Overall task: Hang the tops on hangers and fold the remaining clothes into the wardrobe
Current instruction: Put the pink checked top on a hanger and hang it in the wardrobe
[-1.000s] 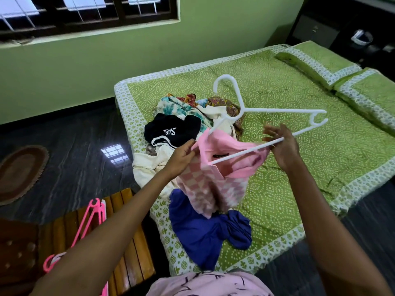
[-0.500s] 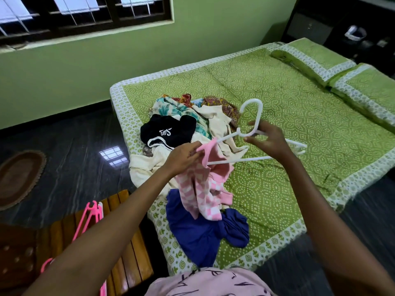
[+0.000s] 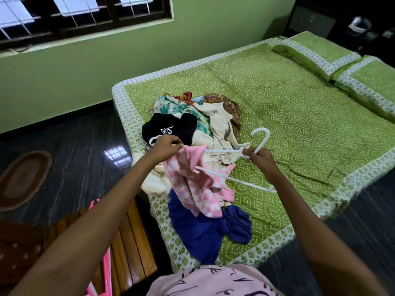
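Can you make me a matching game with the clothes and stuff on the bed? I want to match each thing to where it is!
Things:
1. white hanger
2. blue cloth
3. black top
4. pillows

Places:
A. at the near edge of the bed, under the pink top
B. at the far end of the bed
C. held by the right hand, one arm inside the pink top
D. on the pile, beyond the left hand

Pairs: 1-C, 2-A, 3-D, 4-B
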A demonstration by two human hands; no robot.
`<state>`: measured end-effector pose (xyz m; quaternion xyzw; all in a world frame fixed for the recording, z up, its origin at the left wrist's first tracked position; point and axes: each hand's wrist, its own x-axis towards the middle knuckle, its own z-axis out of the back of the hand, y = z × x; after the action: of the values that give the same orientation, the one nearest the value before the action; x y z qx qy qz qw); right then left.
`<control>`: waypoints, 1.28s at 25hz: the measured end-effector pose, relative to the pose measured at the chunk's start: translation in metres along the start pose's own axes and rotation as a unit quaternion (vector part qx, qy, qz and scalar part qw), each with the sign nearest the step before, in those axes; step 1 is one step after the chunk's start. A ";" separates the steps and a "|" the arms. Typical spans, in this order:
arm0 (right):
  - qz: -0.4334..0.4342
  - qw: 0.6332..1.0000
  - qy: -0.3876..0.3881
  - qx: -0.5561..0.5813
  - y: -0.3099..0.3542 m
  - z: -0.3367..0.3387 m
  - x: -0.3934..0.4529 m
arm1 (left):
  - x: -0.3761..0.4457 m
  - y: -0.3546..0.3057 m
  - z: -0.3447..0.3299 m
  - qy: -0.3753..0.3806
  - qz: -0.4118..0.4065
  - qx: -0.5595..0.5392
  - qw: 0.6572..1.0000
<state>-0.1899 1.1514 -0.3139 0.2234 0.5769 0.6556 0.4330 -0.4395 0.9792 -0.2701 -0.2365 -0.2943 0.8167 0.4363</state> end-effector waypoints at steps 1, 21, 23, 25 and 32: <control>-0.015 0.999 0.016 0.025 -0.003 0.001 -0.001 | 0.001 -0.007 0.002 -0.036 -0.016 -0.008 0.999; -0.003 0.976 -0.109 0.186 -0.007 -0.011 -0.008 | 0.003 -0.030 0.013 -0.145 -0.126 0.146 0.970; -0.018 0.966 -0.105 0.237 -0.012 -0.012 -0.011 | 0.001 -0.025 0.014 -0.089 -0.073 0.138 0.984; -0.035 0.959 -0.088 0.267 -0.020 -0.014 -0.017 | 0.003 -0.021 0.017 -0.072 -0.055 0.108 0.990; -0.026 0.868 -0.095 0.486 0.009 0.030 0.005 | -0.004 0.020 0.007 -0.048 -0.051 -0.060 0.996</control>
<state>-0.1721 1.1728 -0.2995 0.4517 0.7845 0.2565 0.3388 -0.4536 0.9646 -0.2786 -0.2075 -0.3755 0.7844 0.4479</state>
